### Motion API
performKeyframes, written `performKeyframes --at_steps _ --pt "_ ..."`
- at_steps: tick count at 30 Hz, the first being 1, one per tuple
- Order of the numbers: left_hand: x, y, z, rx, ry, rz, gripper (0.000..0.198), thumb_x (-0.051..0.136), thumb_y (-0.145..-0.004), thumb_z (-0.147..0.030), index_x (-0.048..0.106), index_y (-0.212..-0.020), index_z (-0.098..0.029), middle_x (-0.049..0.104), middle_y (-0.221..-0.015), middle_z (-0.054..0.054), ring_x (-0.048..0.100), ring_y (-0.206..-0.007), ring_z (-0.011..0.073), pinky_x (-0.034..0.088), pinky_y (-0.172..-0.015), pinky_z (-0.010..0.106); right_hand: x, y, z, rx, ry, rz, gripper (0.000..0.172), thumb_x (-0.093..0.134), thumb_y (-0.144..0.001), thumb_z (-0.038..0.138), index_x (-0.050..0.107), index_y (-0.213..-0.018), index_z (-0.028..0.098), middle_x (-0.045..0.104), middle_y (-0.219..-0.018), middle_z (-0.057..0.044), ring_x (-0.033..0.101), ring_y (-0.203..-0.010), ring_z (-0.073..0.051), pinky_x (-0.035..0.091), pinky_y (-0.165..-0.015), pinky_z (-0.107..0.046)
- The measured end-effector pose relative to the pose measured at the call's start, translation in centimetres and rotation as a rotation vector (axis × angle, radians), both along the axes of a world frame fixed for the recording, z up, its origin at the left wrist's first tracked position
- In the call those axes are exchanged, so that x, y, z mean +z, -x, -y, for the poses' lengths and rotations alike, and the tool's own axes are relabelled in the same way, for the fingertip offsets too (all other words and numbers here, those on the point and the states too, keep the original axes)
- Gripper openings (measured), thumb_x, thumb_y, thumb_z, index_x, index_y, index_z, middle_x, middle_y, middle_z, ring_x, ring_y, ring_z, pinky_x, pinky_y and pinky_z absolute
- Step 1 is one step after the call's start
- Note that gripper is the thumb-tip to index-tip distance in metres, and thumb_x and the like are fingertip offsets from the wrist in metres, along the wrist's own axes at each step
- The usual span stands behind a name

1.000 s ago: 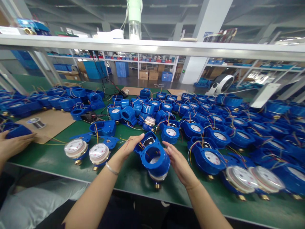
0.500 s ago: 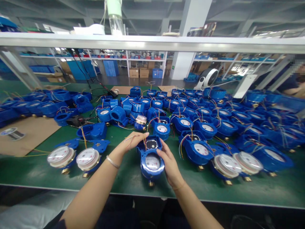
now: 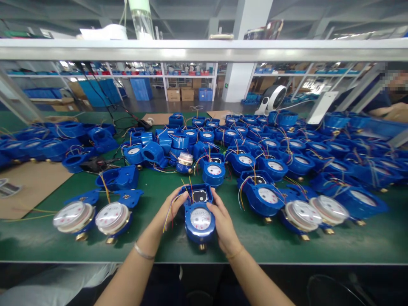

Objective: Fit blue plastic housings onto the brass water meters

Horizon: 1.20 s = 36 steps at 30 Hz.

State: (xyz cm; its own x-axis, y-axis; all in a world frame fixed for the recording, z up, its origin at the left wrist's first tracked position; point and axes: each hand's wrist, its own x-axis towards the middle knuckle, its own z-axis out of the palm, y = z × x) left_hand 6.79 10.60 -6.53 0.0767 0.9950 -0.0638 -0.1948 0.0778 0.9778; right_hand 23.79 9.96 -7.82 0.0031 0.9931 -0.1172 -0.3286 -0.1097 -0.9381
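A blue water meter (image 3: 200,219) with a round white dial and a brass fitting at its near end is between my two hands, close to the table's front edge. My left hand (image 3: 172,206) grips the far left side, with thin coloured wires hanging over its fingers. On the right side, my right hand (image 3: 225,221) has its thumb on the blue housing near the dial. Behind the dial is a square compartment with a black part (image 3: 200,196) inside. The fingers under the housing are hidden.
Two uncovered meters (image 3: 113,216) stand at left, and two more (image 3: 302,216) at right beside a housed meter (image 3: 267,195). Many blue meters and housings crowd the back. A wire spool (image 3: 9,188) lies on cardboard (image 3: 41,180). A person's arm (image 3: 387,109) shows far right.
The meter has tipped so its dial faces up more. My left hand has come down from the wires at the top to the housing's side. The view has shifted slightly.
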Motion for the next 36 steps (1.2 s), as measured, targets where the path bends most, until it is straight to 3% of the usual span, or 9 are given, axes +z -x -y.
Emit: performKeyframes --at_steps 4,9,14,22,26,36 --pt "-0.2 -0.7 0.2 -0.005 0.004 0.046 0.047 0.053 -0.091 -0.049 0.054 -0.130 -0.022 0.066 -0.125 0.008 0.062 -0.113 0.0257 0.043 -0.103 0.038 1.1 -0.1 -1.4 0.031 0.075 -0.031 0.067 0.070 -0.070 0.041 0.055 -0.133 0.024 0.052 -0.142 -0.003 0.048 -0.129 -0.026 0.038 -0.111 -0.039" --pt "-0.4 -0.8 -0.5 0.070 -0.066 -0.079 0.043 0.053 -0.090 -0.050 0.062 -0.118 -0.019 0.070 -0.113 0.007 0.064 -0.103 0.0246 0.048 -0.092 0.033 1.0 0.3 -3.2 0.080 0.139 -0.044 0.071 0.072 -0.066 0.044 0.054 -0.132 0.023 0.061 -0.129 -0.005 0.059 -0.112 -0.027 0.048 -0.097 -0.039" --pt "-1.3 -0.9 -0.7 0.086 -0.038 -0.036 0.044 0.055 -0.088 -0.051 0.062 -0.115 -0.018 0.073 -0.101 0.007 0.067 -0.087 0.0226 0.052 -0.079 0.031 0.3 0.7 -3.1 0.067 0.113 -0.078 0.059 0.070 -0.066 0.039 0.060 -0.123 0.025 0.063 -0.120 -0.003 0.062 -0.097 -0.022 0.049 -0.086 -0.033" --pt "-2.3 -1.4 -0.6 0.091 -0.008 0.070 0.045 0.058 -0.086 -0.050 0.060 -0.118 -0.018 0.073 -0.100 0.007 0.067 -0.086 0.0230 0.051 -0.079 0.030 -0.1 0.6 -3.1 0.108 0.064 -0.081 0.054 0.069 -0.069 0.039 0.060 -0.120 0.025 0.060 -0.122 -0.003 0.060 -0.085 -0.018 0.048 -0.073 -0.029" --pt "-2.5 -1.6 -0.6 0.120 -0.022 0.062 0.043 0.058 -0.086 -0.050 0.062 -0.113 -0.018 0.073 -0.102 0.007 0.067 -0.090 0.0238 0.051 -0.079 0.030 -0.1 0.5 -3.1 0.111 0.061 -0.075 0.055 0.068 -0.069 0.038 0.059 -0.121 0.025 0.060 -0.122 -0.004 0.059 -0.084 -0.018 0.048 -0.072 -0.029" --pt "-2.4 -1.9 -0.4 0.132 -0.038 0.089 0.050 0.056 -0.087 -0.051 0.059 -0.123 -0.016 0.072 -0.109 0.009 0.067 -0.098 0.0270 0.053 -0.086 0.035 -0.2 0.2 -3.5 0.117 -0.075 0.037 0.049 0.066 -0.073 0.036 0.062 -0.120 0.024 0.062 -0.124 -0.003 0.060 -0.099 -0.022 0.050 -0.086 -0.033"
